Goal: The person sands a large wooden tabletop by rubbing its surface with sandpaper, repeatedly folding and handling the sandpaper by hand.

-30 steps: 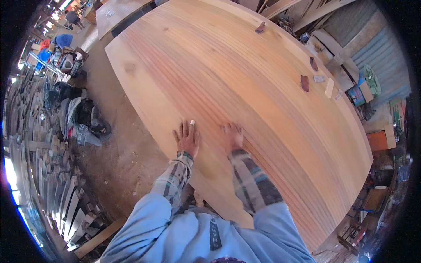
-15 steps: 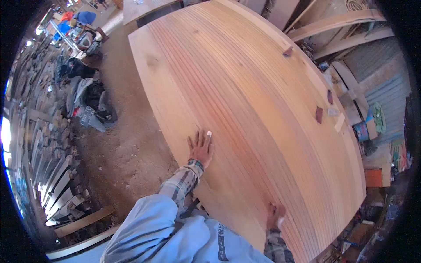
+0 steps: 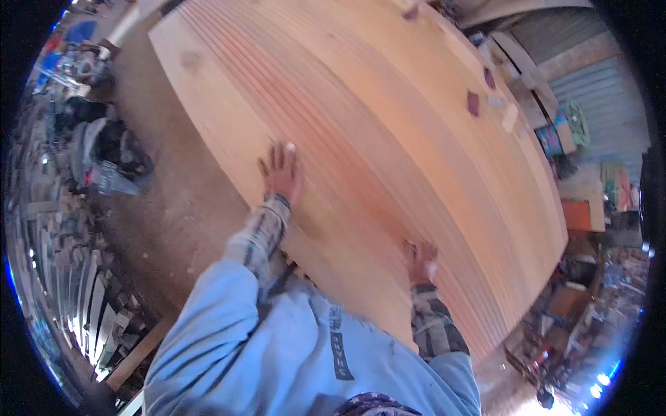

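A wide wooden panel [image 3: 388, 139], with lengthwise grain in pale, orange and reddish bands, spreads out in front of me. My left hand [image 3: 281, 170] rests flat on it near its left edge, fingers spread, with a white wrap on one fingertip. Closer to my body, my right hand [image 3: 421, 262] is pressed to a reddish band, its fingers curled and smeared by motion. Whatever may be under those fingers is hidden. Small dark red pieces, perhaps sandpaper [image 3: 473, 104], lie on the panel's far right part beside a small pale block [image 3: 510, 118].
To the left runs a dirt floor [image 3: 173, 229] with a parked motorcycle [image 3: 114, 156] and stacked wood offcuts [image 3: 62, 256]. Along the right stand an orange box [image 3: 576, 215], a green bag [image 3: 576, 125] and corrugated sheet metal [image 3: 590, 90].
The view has shifted, so the panel and both hands appear higher and further left in it. Both hands stay on the panel, the left one still flat and the right one still curled.
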The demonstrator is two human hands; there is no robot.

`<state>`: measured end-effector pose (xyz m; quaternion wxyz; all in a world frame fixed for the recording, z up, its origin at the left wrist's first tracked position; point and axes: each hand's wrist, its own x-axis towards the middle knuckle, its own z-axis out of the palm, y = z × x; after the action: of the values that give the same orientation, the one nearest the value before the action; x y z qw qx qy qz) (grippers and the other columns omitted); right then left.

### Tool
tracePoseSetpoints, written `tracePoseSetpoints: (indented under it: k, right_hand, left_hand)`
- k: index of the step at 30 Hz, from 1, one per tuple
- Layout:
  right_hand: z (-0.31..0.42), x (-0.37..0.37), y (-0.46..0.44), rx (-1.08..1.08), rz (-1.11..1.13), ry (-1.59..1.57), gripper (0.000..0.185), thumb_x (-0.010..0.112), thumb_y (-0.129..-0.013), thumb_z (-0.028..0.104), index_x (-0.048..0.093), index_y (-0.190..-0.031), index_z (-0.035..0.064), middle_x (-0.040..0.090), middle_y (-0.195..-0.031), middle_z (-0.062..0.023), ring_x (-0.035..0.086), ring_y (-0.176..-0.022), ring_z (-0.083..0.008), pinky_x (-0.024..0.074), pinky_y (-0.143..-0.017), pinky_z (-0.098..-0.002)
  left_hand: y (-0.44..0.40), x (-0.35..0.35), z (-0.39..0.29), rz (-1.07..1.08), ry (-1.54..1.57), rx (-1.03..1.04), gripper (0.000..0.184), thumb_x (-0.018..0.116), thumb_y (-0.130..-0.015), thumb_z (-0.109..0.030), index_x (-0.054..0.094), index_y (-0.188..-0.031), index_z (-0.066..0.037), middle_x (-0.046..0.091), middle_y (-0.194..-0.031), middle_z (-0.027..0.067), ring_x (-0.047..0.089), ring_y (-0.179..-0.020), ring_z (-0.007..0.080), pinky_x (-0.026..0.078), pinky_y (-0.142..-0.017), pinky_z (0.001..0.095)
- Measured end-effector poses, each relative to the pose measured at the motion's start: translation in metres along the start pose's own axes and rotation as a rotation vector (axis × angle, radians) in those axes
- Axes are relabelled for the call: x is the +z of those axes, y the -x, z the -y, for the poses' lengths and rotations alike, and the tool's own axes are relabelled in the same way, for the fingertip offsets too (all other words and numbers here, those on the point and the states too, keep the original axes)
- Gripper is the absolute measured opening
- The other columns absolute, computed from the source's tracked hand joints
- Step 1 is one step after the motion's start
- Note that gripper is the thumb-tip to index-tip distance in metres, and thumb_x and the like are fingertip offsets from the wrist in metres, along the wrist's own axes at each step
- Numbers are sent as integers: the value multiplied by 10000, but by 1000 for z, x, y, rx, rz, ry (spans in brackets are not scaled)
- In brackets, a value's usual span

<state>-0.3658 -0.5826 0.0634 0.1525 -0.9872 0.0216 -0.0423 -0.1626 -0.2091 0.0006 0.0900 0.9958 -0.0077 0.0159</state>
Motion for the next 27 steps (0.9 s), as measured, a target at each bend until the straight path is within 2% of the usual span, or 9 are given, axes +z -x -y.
tracePoseSetpoints:
  k: [6,8,12,13,16,18,20,23,27]
  right_hand:
    - [-103,-3,117,267,-6,65,172,596,-910,230,663,-920,73,605,-883,-127,556,-910,-324,409,-820,-452]
    - [-34,20,34,62,0,-73,242,566,-925,231,662,-1106,104,602,-893,-148,561,-947,-336,418,-879,-480]
    - [53,161,-133,-264,44,-164,462,540,-872,170,518,-1333,150,494,-1388,-111,445,-1272,-302,312,-1076,-472]
    - [121,112,-182,-147,143,-20,397,539,-885,220,562,-1277,168,561,-1306,-91,498,-1213,-284,329,-1055,-453]
    - [127,174,-218,-159,351,650,349,555,-879,207,592,-1221,154,609,-1211,-111,533,-1162,-299,358,-1021,-453]
    - [86,148,-163,-199,-81,36,286,560,-860,254,636,-1123,173,622,-1127,-71,564,-1106,-288,415,-929,-480]
    - [20,90,-76,-307,-86,50,243,600,-871,183,664,-1105,162,625,-1104,-86,551,-1124,-302,401,-964,-501]
    - [-55,13,46,15,112,195,198,628,-871,262,664,-998,116,618,-1004,-117,554,-969,-335,398,-917,-476]
    - [-56,-19,59,81,16,79,100,677,-828,158,642,-839,65,584,-794,-117,559,-811,-328,427,-787,-479]
  left_hand:
    - [-7,-10,-8,4,34,-46,545,344,-982,-405,330,-1477,-177,189,-1572,130,149,-1452,330,23,-1148,589]
    - [-2,-10,-6,-41,34,-17,547,355,-981,-401,314,-1482,-187,203,-1566,130,161,-1449,327,21,-1147,592]
    - [-3,-2,-1,-43,-17,-2,547,355,-984,-399,299,-1488,-194,204,-1565,125,171,-1446,320,25,-1146,593]
    - [-4,-2,-2,-44,-14,-7,548,355,-985,-403,299,-1488,-194,201,-1567,119,170,-1447,318,24,-1147,590]
    - [-3,-3,-4,-40,-19,-5,552,356,-987,-415,287,-1493,-206,201,-1570,107,167,-1447,320,34,-1149,584]
    - [-3,1,-3,-22,-7,-26,556,357,-988,-423,275,-1498,-219,204,-1571,100,164,-1448,324,44,-1150,580]
    - [0,3,-3,-54,-2,-4,554,364,-988,-425,279,-1496,-221,210,-1569,104,165,-1447,326,42,-1149,582]
    - [-2,-3,-7,-48,1,-25,540,335,-989,-421,309,-1487,-214,188,-1576,97,157,-1452,311,13,-1154,575]
    - [-5,-3,-8,-49,-18,-41,537,348,-985,-404,315,-1483,-208,190,-1575,107,161,-1451,317,14,-1154,574]
